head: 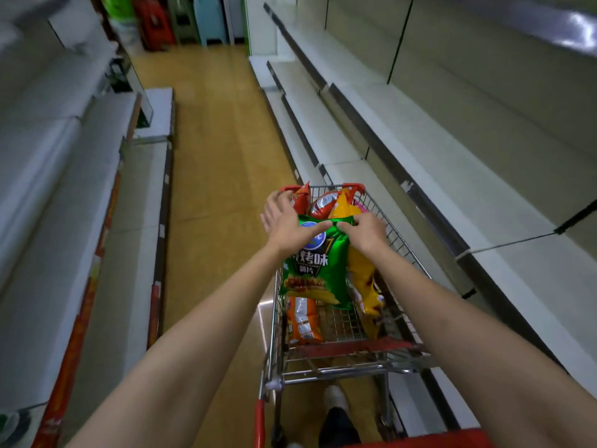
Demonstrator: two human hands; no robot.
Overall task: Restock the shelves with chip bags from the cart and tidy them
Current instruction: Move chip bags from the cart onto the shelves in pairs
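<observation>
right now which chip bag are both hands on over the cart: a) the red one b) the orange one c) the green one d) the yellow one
c, the right hand pinches the top edge of the green bag and the left hand lies with straight fingers against that same top, while the orange bag and yellow bag sit untouched in the cart.

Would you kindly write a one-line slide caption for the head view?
Both hands, left hand and right hand, lift a green chip bag from the cart between bare shelves.

Right shelves [436,176] bare, reachable; cart wire wall [400,240] stands between; aisle floor [219,150] open.
</observation>
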